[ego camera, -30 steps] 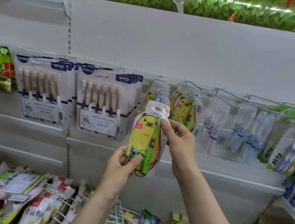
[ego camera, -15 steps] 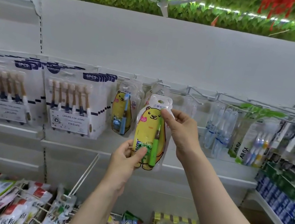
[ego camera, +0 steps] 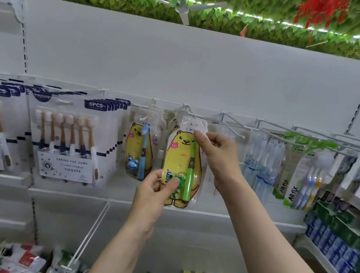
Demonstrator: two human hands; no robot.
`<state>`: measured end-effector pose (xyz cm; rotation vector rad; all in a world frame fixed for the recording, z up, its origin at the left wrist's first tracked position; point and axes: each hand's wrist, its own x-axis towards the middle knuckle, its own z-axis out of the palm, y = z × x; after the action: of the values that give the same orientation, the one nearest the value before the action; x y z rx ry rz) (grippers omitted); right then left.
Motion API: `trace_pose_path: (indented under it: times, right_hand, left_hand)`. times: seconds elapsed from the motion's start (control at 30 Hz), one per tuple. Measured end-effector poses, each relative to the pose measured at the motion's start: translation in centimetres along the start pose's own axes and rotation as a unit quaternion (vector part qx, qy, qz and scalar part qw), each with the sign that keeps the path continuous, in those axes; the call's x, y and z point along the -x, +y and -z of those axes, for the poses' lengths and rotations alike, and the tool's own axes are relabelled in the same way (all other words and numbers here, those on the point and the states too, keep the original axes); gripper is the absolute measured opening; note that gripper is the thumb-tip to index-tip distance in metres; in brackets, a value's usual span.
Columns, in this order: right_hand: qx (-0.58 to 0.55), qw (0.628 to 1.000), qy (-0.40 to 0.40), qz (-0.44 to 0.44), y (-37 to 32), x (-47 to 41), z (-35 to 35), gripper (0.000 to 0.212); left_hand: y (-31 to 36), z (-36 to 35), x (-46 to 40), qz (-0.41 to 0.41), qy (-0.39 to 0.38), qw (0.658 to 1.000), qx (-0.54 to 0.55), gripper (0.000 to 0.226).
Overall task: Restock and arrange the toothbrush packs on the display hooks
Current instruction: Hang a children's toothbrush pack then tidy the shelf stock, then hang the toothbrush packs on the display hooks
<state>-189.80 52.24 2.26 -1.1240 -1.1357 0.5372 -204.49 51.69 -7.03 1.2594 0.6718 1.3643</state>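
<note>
- Bear pack point(ego camera: 182, 160) up at hook point(ego camera: 188, 110) height, in front of more bear packs on that hook — clear pouch, yellow cartoon bear, green brush on its right side, green frog toy low down.
- Left hand point(ego camera: 152, 194) pinching the lower left edge, thumb laid over the frog.
- Right hand point(ego camera: 216, 155) pinching the top right corner, fingers curled.
- Just left: hung blue pack point(ego camera: 139, 150) with the same bear — blue brush, blue toy.
- Further left, 6PCS packs point(ego camera: 70, 138); right, clear packs point(ego camera: 263, 165) on hooks.
</note>
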Motion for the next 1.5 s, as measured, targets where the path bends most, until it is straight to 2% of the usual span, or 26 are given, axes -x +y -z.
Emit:
trace_pose_path:
  times: [0.27,0.43,0.5,0.63,0.73,0.8,0.87,0.93,1.0,1.07,1.17,1.3,1.5]
  right_hand:
    - [0.035,0.999,-0.009,-0.001,1.5,-2.2,-0.6,0.033]
    - [0.024,1.0,-0.006,0.007,2.0,-2.5,-0.7,0.014]
    - [0.019,1.0,-0.008,0.002,2.3,-2.4,-0.6,0.016]
    - [0.03,0.999,-0.034,-0.02,3.1,-1.2,0.5,0.034]
    - [0.095,0.994,-0.043,-0.042,4.4,0.3,3.0,0.047]
    - [0.167,0.982,-0.063,-0.063,5.3,1.5,5.9,0.049]
    - [0.235,0.963,-0.1,-0.084,5.7,3.0,9.9,0.046]
    - [0.336,0.925,-0.145,-0.101,5.4,4.4,15.2,0.047]
    - [0.475,0.855,-0.182,-0.099,4.7,5.7,21.5,0.05]
    - [0.588,0.781,-0.192,-0.089,3.5,6.9,27.9,0.05]
    - [0.662,0.727,-0.172,-0.065,0.5,9.0,36.3,0.048]
    - [0.692,0.709,-0.131,-0.039,-3.8,11.8,45.1,0.05]
    - [0.667,0.743,-0.041,-0.025,-8.2,15.7,56.0,0.053]
  left_hand:
    - [-2.9,0.6,-5.5,0.027,-0.004,0.999,-0.034,0.016]
    - [-4.4,1.1,-7.8,0.029,-0.014,0.998,-0.044,0.016]
    - [-4.7,1.2,-8.0,0.029,-0.013,0.999,-0.042,0.015]
    - [-5.2,0.8,-6.8,0.051,0.019,0.998,-0.033,0.013]
    - [-6.7,-0.3,-4.5,0.1,0.084,0.989,-0.073,0.026]
    - [-7.9,-1.7,-2.8,0.146,0.102,0.978,-0.108,0.039]
    - [-9.1,-3.8,-1.1,0.177,0.072,0.968,-0.164,0.047]
    - [-9.6,-7.1,0.5,0.184,0.008,0.954,-0.238,0.049]
    - [-9.2,-11.1,2.3,0.16,-0.08,0.931,-0.319,0.049]
    - [-8.3,-15.7,3.7,0.103,-0.168,0.886,-0.419,0.051]
    - [-6.3,-23.1,5.8,-0.004,-0.23,0.83,-0.509,0.054]
    - [-3.4,-33.0,9.6,-0.121,-0.262,0.796,-0.532,0.054]
    - [-1.2,-44.0,14.0,-0.219,-0.316,0.755,-0.531,0.055]
